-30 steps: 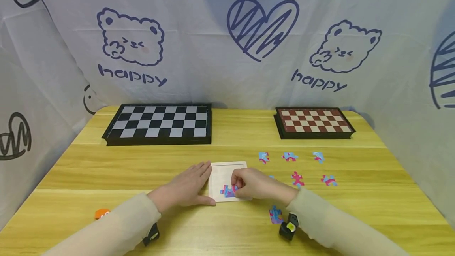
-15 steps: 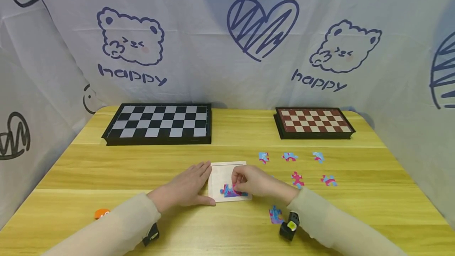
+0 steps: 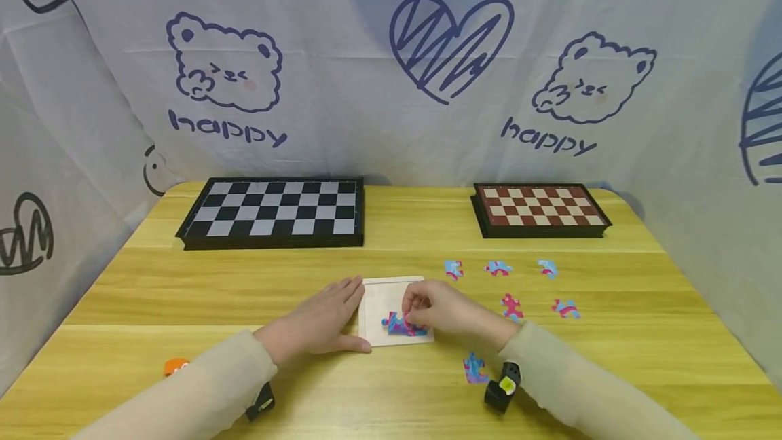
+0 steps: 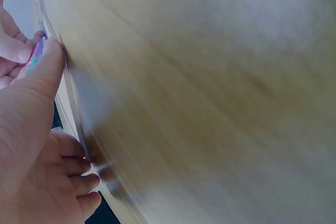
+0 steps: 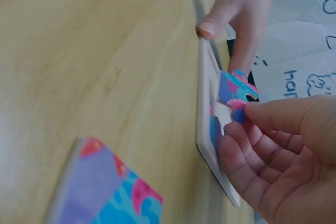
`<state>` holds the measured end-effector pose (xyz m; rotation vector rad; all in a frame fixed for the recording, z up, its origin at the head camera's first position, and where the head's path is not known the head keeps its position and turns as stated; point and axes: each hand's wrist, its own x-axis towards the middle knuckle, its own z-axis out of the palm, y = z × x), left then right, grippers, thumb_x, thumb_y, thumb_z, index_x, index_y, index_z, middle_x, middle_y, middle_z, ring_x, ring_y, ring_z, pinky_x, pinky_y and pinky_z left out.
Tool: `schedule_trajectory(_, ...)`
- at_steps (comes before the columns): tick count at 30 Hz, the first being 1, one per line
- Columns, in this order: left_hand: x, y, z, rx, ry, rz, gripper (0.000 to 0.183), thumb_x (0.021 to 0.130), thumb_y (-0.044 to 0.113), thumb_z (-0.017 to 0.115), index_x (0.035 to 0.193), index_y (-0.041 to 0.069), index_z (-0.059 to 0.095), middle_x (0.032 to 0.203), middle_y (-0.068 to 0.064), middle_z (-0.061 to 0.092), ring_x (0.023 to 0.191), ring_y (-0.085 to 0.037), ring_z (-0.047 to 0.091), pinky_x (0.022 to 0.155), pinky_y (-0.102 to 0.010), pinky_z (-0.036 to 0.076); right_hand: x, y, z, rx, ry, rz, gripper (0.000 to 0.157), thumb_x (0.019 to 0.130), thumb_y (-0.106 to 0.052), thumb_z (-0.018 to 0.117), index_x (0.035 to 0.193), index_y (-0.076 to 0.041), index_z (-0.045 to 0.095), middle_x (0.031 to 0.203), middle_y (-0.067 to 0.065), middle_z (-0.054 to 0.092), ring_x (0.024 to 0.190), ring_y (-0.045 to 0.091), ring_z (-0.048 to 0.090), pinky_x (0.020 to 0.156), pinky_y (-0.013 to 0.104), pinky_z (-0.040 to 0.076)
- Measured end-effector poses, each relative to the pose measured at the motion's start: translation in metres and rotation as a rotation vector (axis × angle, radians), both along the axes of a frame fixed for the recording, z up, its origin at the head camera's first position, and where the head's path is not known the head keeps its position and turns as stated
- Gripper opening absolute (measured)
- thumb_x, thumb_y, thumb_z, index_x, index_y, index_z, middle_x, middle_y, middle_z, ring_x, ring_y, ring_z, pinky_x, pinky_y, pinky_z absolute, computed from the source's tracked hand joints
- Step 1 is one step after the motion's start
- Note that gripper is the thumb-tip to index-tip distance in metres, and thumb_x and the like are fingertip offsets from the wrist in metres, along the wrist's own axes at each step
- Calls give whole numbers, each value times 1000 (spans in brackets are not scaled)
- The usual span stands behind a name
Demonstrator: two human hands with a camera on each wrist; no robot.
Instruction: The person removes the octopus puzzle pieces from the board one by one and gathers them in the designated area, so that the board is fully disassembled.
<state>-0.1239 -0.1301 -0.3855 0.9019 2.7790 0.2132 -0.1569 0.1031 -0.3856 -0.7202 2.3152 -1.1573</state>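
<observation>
A shallow pale square puzzle tray (image 3: 380, 294) lies on the wooden table. My left hand (image 3: 314, 321) rests along its left side, fingers extended and thumb at the near left corner. Over the tray's near part, my right hand (image 3: 436, 305) pinches a blue, purple and pink jigsaw piece (image 5: 231, 88) between thumb and fingers. In the right wrist view this piece is tilted up off the tray floor. Another jigsaw piece (image 5: 214, 129) lies in the tray's near right corner, partly hidden by my right fingers.
Several loose jigsaw pieces (image 3: 512, 307) lie to the right, one purple-blue piece (image 3: 474, 368) nearer me by the right wrist. A black-and-white chessboard (image 3: 275, 209) and a smaller brown-and-cream chessboard (image 3: 540, 207) stand at the back. An orange object (image 3: 176, 367) sits by the left sleeve.
My right hand has shifted slightly right and away from me, carrying the pinched jigsaw piece with it. The piece in the tray's corner shows more than a second ago. My left hand stays put.
</observation>
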Motion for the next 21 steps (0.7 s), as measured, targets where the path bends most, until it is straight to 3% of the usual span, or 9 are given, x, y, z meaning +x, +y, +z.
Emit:
schedule_trajectory(4, -1, 0, 0, -15, 0, 0, 94, 81, 60, 55, 140, -9, 28, 146, -22, 22, 133, -36, 22, 108, -42, 19, -1, 12, 5, -45, 0, 9, 6, 87, -4, 62, 82, -5, 59, 69, 1, 55, 57, 12, 48, 50, 22, 41)
schedule_trajectory(12, 0, 0, 0, -14, -1, -3, 94, 82, 59, 56, 139, -10, 28, 146, -23, 23, 133, -36, 22, 108, -42, 19, 0, 51, 14, -72, 50, 10, 5, 87, -7, 63, 84, -3, 61, 74, 2, 60, 64, 13, 51, 57, 22, 46)
schedule_trajectory(21, -1, -1, 0, -25, 3, -2, 94, 82, 60, 55, 140, -9, 28, 146, -22, 23, 133, -36, 22, 108, -42, 19, 12, 105, 19, -42, -6, -52, 11, 88, -13, 63, 87, -2, 62, 75, 7, 59, 65, 16, 54, 57, 26, 49)
